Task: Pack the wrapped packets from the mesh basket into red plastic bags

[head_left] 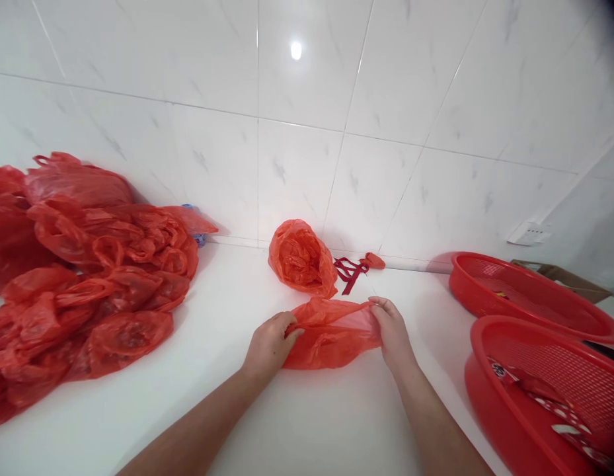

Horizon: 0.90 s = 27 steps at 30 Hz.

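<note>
A thin red plastic bag (326,340) is spread between my two hands, just above the white table. My left hand (271,340) pinches its left edge between thumb and fingers. At the opposite upper corner, my right hand (392,327) grips the rim with its fingertips. The bag's mouth is partly parted and looks pale pink inside. Right behind it, against the wall, stands another red bag (301,258) with its top rolled back and crumpled red plastic within. Beside that lie a dark red ribbon (350,272) and a small scrap of red plastic (375,261).
A big heap of red plastic bags (113,284) covers the table's left side, a blue item (200,239) behind it. Two red baskets (478,291) stand at the right; the nearer basket (490,390) holds patterned red packets (549,403). A tiled wall (212,165) bounds the back.
</note>
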Tool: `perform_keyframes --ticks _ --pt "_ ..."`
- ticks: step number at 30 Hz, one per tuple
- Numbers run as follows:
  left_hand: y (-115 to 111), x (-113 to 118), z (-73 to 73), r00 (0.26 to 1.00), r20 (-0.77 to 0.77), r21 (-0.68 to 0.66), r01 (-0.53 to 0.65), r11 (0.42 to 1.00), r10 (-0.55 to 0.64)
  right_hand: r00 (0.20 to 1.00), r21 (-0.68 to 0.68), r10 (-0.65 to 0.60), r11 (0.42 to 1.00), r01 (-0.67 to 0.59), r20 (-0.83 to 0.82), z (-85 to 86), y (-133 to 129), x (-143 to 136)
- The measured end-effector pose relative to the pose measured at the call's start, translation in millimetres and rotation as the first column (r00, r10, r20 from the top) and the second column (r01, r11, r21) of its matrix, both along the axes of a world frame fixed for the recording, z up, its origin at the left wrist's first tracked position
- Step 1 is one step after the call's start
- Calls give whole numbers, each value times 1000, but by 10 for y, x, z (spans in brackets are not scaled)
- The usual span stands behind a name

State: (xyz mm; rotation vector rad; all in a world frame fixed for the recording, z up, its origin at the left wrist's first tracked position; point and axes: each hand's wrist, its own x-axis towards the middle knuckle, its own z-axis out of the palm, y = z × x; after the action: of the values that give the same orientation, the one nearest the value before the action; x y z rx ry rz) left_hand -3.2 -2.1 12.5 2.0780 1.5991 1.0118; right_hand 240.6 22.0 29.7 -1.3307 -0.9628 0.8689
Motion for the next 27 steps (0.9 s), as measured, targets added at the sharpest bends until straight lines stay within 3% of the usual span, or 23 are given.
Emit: perform_keyframes --ticks 2,4,7,9,11,14,16,18,20,22,23,25,26,27 --pt "1 2 5 994 86 -35 -66 997 69 945 163 -171 978 128 279 29 -40 -18" --pt "-6 25 9 978 176 -71 -102 992 113 785 393 -354 907 154 509 69 -129 -91" --pt "-17 87 13 929 344 -139 -96 986 139 626 593 -422 801 -81 656 102 -323 -332" --pt "-25 124 19 852 509 -203 -20 979 123 588 548 -305 783 -293 749 77 -439 -543" --pt "-27 136 26 704 704 -268 147 952 89 513 394 -146 819 -418 846 16 -492 -720" --pt "11 64 34 397 913 -259 370 892 100 430 150 -2 939 -310 903 -91 -428 -787" --pt "80 -48 41 245 961 -209 351 913 126 457 33 49 985 -170 888 -138 -332 -682" --pt "170 -183 50 176 973 -186 235 954 146 507 -83 111 993 -78 855 -155 -246 -522" --pt "244 -298 66 205 962 -207 106 973 182 557 -148 153 988 -55 816 -155 -195 -386" --pt "261 -356 90 331 918 -205 -79 975 220 564 -158 183 983 -94 805 -152 -176 -322" --pt "238 -359 106 424 876 -155 -203 967 229 534 -152 201 979 -135 821 -154 -173 -318" --pt "127 -314 141 641 736 76 -398 914 218 418 -160 244 961 -227 875 -165 -170 -345" --pt "41 -268 158 751 631 206 -404 891 194 354 -179 268 948 -264 896 -175 -168 -368" --pt "-59 -207 172 858 497 319 -316 893 127 306 -193 283 936 -294 909 -185 -166 -390"
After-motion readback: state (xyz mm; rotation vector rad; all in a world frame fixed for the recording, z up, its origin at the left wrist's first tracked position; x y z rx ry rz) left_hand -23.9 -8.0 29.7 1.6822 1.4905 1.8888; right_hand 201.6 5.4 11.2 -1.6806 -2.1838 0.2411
